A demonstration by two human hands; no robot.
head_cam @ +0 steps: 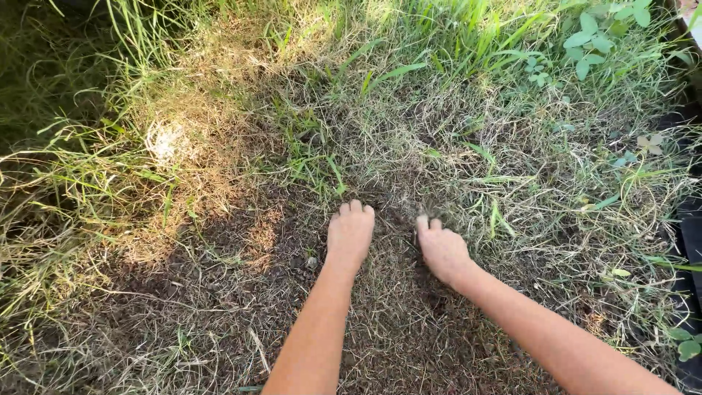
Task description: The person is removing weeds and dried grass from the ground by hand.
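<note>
Both my bare arms reach forward over a patch of dry, matted grass. My left hand presses down on the grass with its fingers curled under at the tips. Close beside it, my right hand also rests on the grass, fingers bent down into the blades. The fingertips of both hands are hidden in the grass, so what they grip is unclear. Dark bare soil shows just left of my left hand.
Taller green grass and leafy weeds grow along the far side. Sunlit dry grass lies to the left. A dark object runs along the right edge.
</note>
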